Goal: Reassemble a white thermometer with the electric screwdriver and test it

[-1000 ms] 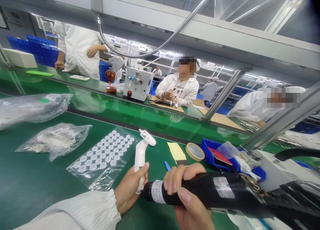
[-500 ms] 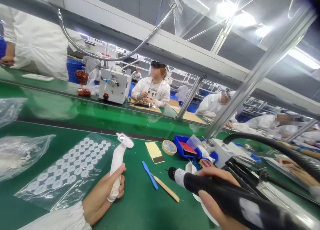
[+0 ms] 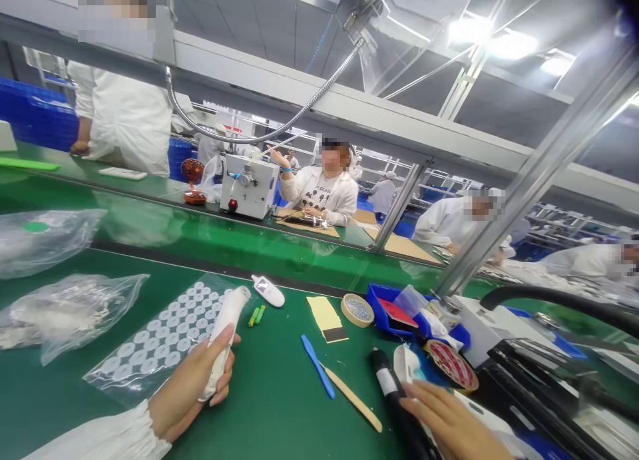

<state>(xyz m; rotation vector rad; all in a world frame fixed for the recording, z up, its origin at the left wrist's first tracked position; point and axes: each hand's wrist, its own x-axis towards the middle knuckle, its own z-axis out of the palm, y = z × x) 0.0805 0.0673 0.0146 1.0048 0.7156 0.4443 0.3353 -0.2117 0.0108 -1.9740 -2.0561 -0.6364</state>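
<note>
My left hand (image 3: 192, 380) is closed around a white handle-shaped plastic housing (image 3: 225, 333), held tilted above the table. Just beyond its upper end lie a white piece with a small display (image 3: 268, 290) and green batteries (image 3: 256, 315). A black electric screwdriver (image 3: 392, 390) rests at the right, its tip pointing away from me. Over its body my right hand (image 3: 444, 413) lies with fingers stretched out, not wrapped round it. White plastic parts (image 3: 407, 361) sit beside those fingertips.
A bag of round white discs (image 3: 164, 327) lies left, beside other plastic bags (image 3: 74, 307). A blue pry tool (image 3: 317, 367) and wooden stick (image 3: 354, 400) lie mid-table. Behind are a tape roll (image 3: 357, 310) and blue bin (image 3: 387, 310). Co-workers sit opposite.
My right hand has lowered the electric screwdriver to the table and loosened its grip. My left hand has moved left with the housing, uncovering the batteries. A co-worker opposite has raised a hand.
</note>
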